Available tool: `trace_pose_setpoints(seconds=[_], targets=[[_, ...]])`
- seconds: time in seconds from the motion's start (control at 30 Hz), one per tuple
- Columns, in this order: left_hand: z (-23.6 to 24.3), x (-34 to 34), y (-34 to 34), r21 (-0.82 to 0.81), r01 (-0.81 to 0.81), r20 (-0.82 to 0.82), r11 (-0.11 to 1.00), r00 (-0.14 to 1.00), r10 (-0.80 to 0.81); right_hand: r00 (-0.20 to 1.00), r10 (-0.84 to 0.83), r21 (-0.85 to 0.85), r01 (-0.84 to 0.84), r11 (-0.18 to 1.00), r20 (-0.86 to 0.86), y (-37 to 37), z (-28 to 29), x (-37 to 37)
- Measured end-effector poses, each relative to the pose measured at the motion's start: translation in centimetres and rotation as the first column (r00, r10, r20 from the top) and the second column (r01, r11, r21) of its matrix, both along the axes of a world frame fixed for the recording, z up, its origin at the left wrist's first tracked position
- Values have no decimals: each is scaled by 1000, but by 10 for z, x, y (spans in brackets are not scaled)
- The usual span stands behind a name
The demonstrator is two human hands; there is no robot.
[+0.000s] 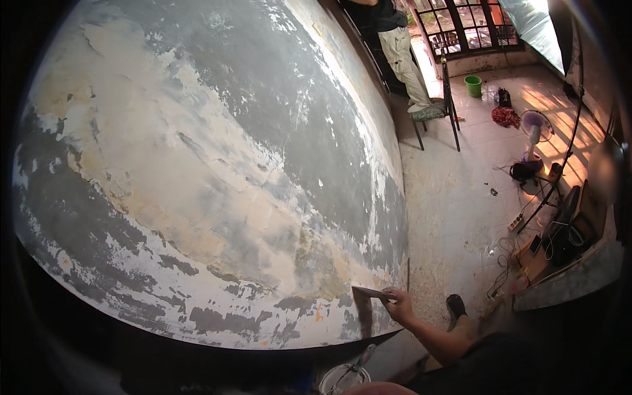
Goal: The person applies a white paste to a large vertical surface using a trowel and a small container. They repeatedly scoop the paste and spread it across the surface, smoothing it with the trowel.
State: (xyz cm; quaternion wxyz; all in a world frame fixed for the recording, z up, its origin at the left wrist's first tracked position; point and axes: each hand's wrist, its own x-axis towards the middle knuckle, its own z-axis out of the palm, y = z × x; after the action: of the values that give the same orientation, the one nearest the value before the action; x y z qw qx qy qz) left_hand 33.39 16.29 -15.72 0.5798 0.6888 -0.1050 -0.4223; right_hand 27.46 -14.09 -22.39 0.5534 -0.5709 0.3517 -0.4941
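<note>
My right hand (398,304) is closed on a flat putty knife (372,291), whose blade meets the lower part of a large grey wall (303,112). A brown, dark strip beside the blade looks like its shadow. Patchy white and cream filler (197,178) covers much of the wall, with rough, chipped edges. Below, at the picture's bottom edge, stands a pail (343,379) with pale smears, and a second spreading tool (364,356) leans in it. A skin-coloured shape beside the pail may be part of my left hand or arm; its fingers are hidden.
Another person (403,59) in pale trousers stands by a green-seated chair (429,112) near the barred window (469,26). A green bucket (473,85), red cloth (505,117), fan (536,126), power strip (516,222) and loose cables lie along the right side of the floor (438,217).
</note>
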Motion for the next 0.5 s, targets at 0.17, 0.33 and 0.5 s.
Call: trace_pose_setpoints(seconds=[0.17, 0.33, 0.5], targets=[[1, -5, 39, -12, -3, 58, 1000, 998, 3, 974, 136, -89, -154, 984, -183, 4, 0, -8], [30, -31, 130, 31, 23, 140, 999, 990, -27, 976, 66, -271, -122, 955, -207, 19, -48, -5], [24, -33, 190, -126, -352, -429, 928, 863, 269, 990, -3, -384, -52, 922, -141, 47, -18, 2]])
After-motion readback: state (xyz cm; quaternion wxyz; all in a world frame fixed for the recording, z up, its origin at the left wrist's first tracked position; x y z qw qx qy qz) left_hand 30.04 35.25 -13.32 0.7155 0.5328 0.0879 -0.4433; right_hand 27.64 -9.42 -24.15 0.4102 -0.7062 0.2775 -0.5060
